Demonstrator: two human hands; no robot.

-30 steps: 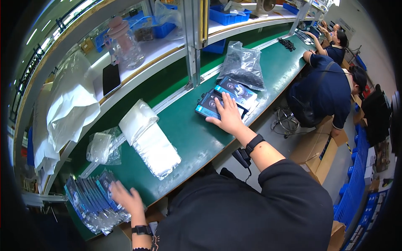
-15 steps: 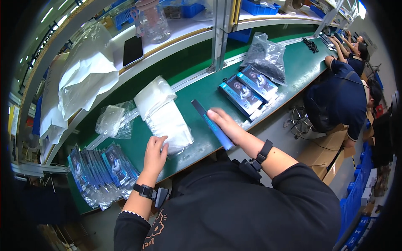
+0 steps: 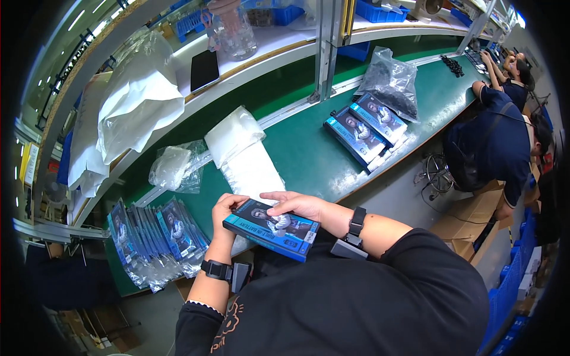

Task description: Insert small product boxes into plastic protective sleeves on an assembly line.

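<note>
Head view shows the left hand [image 3: 225, 212] has just joined the right hand [image 3: 304, 206], both pinching the blue box [image 3: 272, 230] near the green table [image 3: 314, 155], so it looks steadier.

Is a slim, rectangular, black-and-blue box [image 3: 272, 232] with a printed figure on the broad face. Looks closed. Held broad face up and partly covered, with the blue-banded long edge turned away from the pile of pale plastic bags [image 3: 252, 169], just off its near end.
</note>
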